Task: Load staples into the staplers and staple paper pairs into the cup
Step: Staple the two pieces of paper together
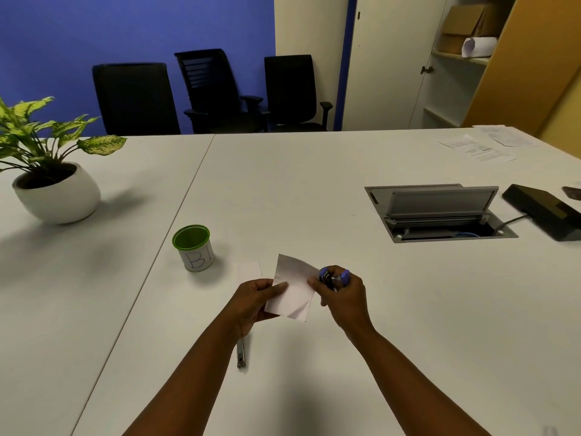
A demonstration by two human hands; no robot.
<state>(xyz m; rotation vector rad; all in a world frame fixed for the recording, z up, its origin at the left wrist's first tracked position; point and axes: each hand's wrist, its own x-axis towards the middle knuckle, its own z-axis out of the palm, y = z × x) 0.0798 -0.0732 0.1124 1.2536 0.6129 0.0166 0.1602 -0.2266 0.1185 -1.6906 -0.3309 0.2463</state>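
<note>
My left hand (254, 298) pinches the left edge of a small white paper piece (294, 289) held above the table. My right hand (344, 295) grips a blue stapler (333, 276), and its fingertips touch the paper's right edge. Another white paper slip (249, 269) lies flat on the table just behind my hands. A green-rimmed cup (193, 247) marked "B1" stands to the left of the paper. A metal stapler part (241, 354) lies on the table under my left forearm, partly hidden.
A potted plant (56, 190) stands at the far left. An open cable hatch (437, 212) is sunk in the table at the right, with a black device (544, 212) beside it. Printed sheets (481, 146) lie at the far right corner. Chairs stand behind the table.
</note>
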